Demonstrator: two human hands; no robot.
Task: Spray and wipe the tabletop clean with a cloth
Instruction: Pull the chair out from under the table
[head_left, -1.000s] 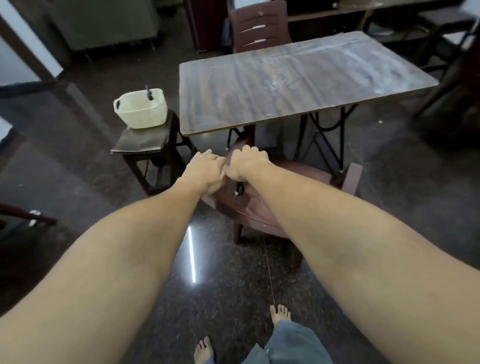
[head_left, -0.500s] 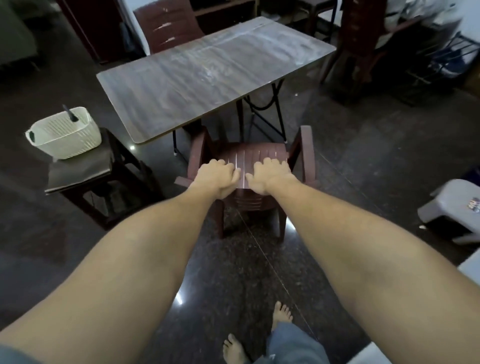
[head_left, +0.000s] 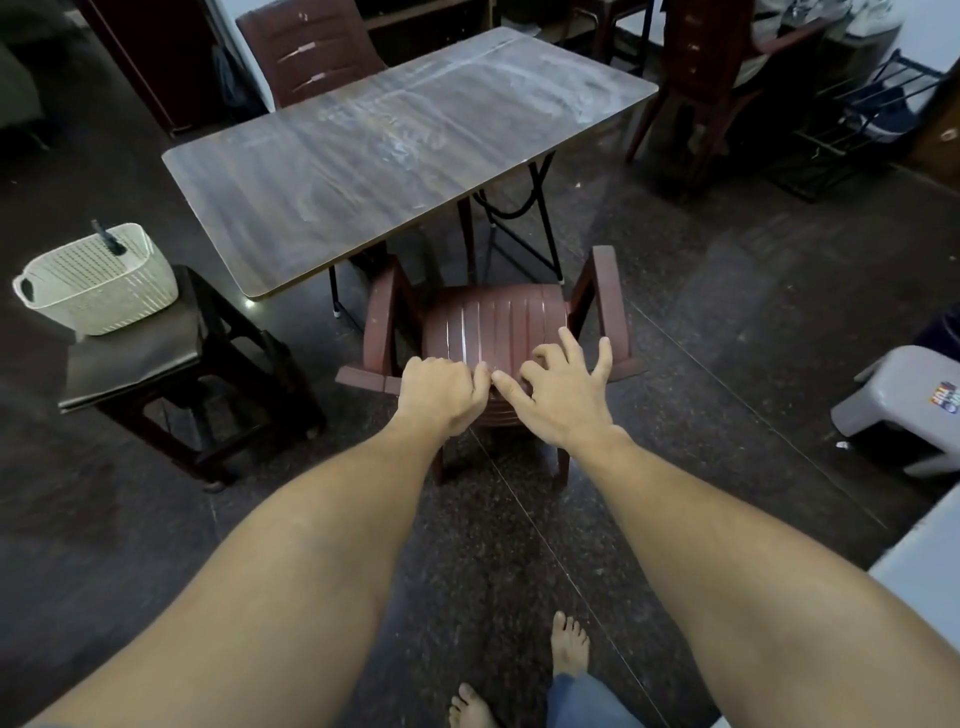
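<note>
we have not begun the cleaning proper, as far as we can judge. the tabletop (head_left: 395, 140) is bare of things but shows pale, cloudy smears across its far half, so the wiping is all ahead of us. no cloth and no spray bottle are in our hands; the only likely store for them is the white woven basket (head_left: 98, 283) on the dark stool (head_left: 140, 353) to our left, where a dark handle pokes out, though we cannot tell what it belongs to. our left hand (head_left: 441, 392) is curled closed over the top edge of the brown plastic chair (head_left: 493, 322) standing just beside the table's near edge. our right hand (head_left: 563, 395) has its fingers spread and loose over that backrest, gripping nothing. left to do: fetch supplies, spray, wipe.
</note>
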